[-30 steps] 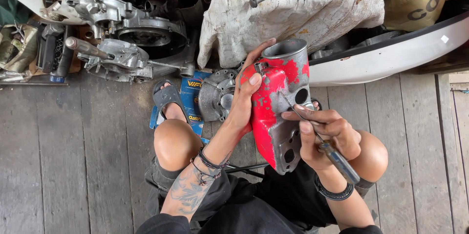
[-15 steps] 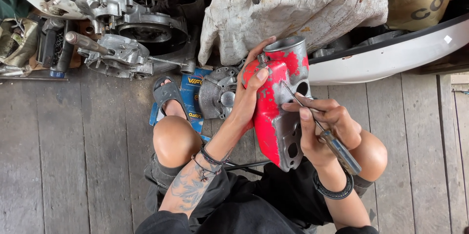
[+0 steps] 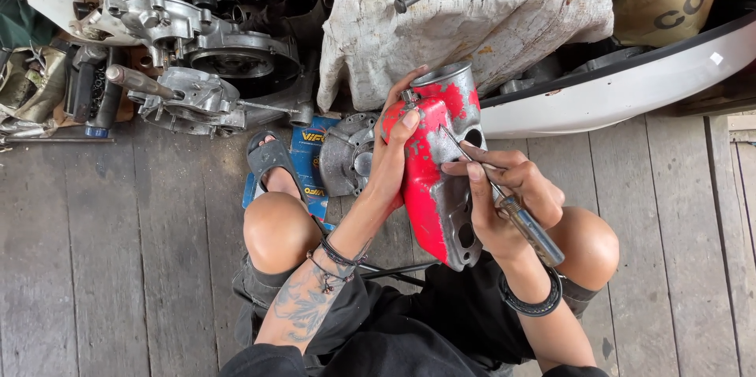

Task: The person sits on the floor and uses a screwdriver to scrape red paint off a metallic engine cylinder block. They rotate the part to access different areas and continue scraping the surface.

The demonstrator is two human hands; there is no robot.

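Observation:
A curved metal engine cover [image 3: 435, 164], partly red paint and partly bare grey metal, is held upright above my knees. My left hand [image 3: 391, 158] grips its left edge, thumb pressed on the red face. My right hand [image 3: 504, 197] holds a screwdriver [image 3: 526, 227] by its clear handle, fingers pinching the thin shaft, whose tip rests on the cover's painted surface near the top. The cover has a round opening at its top and several holes along its lower right edge.
Grey engine casings [image 3: 197, 54] and loose metal parts lie on the plank floor at upper left. A round metal plate [image 3: 346, 153] rests on a blue packet by my sandalled foot [image 3: 269, 161]. A dirty white sack [image 3: 465, 7] and a white curved panel [image 3: 622, 86] lie behind.
The cover and both hands have shifted slightly left and down in view. The screwdriver tip has stayed against the painted surface, sliding a little.

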